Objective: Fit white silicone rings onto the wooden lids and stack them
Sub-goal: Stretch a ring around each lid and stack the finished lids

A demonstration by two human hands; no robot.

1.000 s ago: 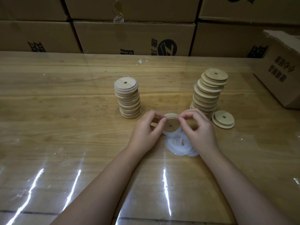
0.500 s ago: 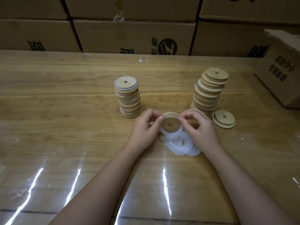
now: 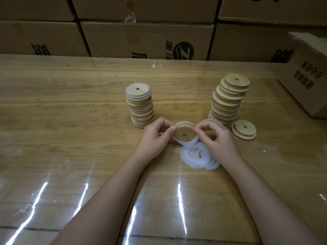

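The left hand and right hand, fingers curled, pinch opposite edges of one tilted wooden lid, with a white silicone ring showing round its lower rim. Just nearer than that lid lies a pile of loose rings on the table. Behind the lid to its left stands the stack of ringed lids, behind to its right the taller leaning stack of bare lids, and a loose lid lies flat further right.

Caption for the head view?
Left hand and right hand fit a white silicone ring onto a round wooden lid.
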